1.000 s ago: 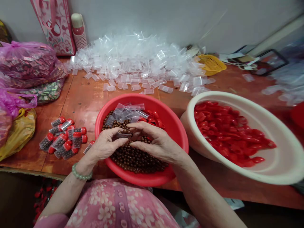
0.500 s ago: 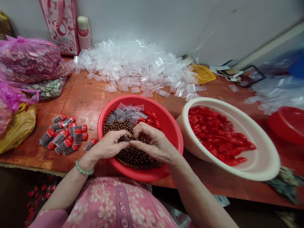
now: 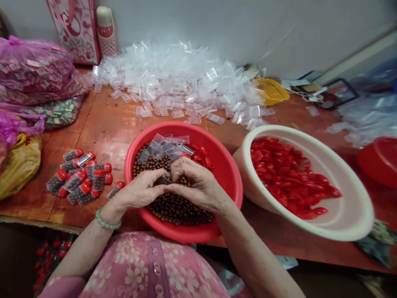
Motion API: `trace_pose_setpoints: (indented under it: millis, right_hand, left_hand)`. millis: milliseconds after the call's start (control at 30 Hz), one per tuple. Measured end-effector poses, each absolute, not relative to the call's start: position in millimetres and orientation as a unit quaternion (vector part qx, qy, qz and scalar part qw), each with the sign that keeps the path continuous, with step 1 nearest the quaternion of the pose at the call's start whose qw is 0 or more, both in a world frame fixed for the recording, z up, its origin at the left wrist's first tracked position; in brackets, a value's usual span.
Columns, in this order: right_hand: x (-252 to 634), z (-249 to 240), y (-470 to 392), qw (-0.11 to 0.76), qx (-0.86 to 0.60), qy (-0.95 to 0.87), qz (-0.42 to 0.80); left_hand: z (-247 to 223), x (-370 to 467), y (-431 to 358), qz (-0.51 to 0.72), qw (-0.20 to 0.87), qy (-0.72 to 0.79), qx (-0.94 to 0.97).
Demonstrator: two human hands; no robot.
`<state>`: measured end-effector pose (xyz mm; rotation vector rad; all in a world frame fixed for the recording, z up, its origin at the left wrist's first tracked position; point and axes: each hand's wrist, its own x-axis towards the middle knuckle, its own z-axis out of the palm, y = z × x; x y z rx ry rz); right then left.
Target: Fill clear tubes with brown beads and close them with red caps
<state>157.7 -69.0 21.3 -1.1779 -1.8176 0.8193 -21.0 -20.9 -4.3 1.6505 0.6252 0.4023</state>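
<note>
Over the red basin [image 3: 237,186], my left hand [image 3: 141,192] pinches a small clear plastic container [image 3: 163,179] between thumb and fingers. My right hand [image 3: 198,186] is closed against the container's near-right end, fingers curled and thumb below; what is inside its fingers is hidden. Beneath both hands lie many small brown balls [image 3: 180,213]. Clear empty containers [image 3: 158,147] rest on the balls at the basin's back, beside some red caps [image 3: 203,157]. Left of the basin, filled containers with red caps [image 3: 74,180] lie in a loose pile on the table.
A cream basin [image 3: 362,211] of red caps stands at right. Clear containers [image 3: 182,78] are heaped along the wall, near a yellow basket [image 3: 274,92]. Purple bags [image 3: 37,70], a pink bag [image 3: 77,37] and a bottle [image 3: 106,33] stand at left.
The view has shifted slightly. Both hands stay together over the basin; my right fingers have moved a little at the container's end, and a brown ball seen there earlier no longer shows.
</note>
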Motion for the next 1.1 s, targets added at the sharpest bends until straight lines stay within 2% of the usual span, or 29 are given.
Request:
trace_pose_setpoints:
  millis: [133, 200, 300, 467, 567, 933, 1000, 1100]
  right_hand:
    - [164.3, 13.9, -73.6, 0.433, -0.466, -0.697, 0.330]
    - [172.0, 12.5, -77.8, 0.407, -0.478, -0.704, 0.333]
    - [188.2, 12.2, -84.3, 0.285, -0.548, -0.730, 0.291]
    - [211.9, 5.5, -92.7, -0.015, -0.691, -0.718, 0.085]
    - [216.4, -3.8, -93.9, -0.087, -0.714, -0.689, 0.092]
    - [223.4, -23.8, -93.0, 0.025, -0.698, -0.705, 0.123]
    - [226.6, -25.5, -93.1, 0.081, -0.684, -0.710, 0.148]
    - [226.7, -24.9, -93.8, 0.224, -0.668, -0.674, 0.220]
  left_hand:
    - [-1.4, -17.9, -17.9, 0.183, 0.656, 0.267, 0.682]
    - [1.3, -17.5, -17.2, 0.197, 0.676, 0.268, 0.657]
    - [8.1, -19.1, -20.6, 0.196, 0.733, 0.262, 0.597]
    - [17.7, -17.5, -33.8, 0.184, 0.800, 0.225, 0.525]
    - [16.4, -12.7, -38.0, 0.205, 0.784, 0.245, 0.533]
    - [13.4, -9.0, -50.4, 0.285, 0.798, 0.257, 0.465]
    - [14.6, -10.4, -52.1, 0.290, 0.798, 0.261, 0.459]
    - [16.4, -12.7, -52.7, 0.276, 0.812, 0.252, 0.448]
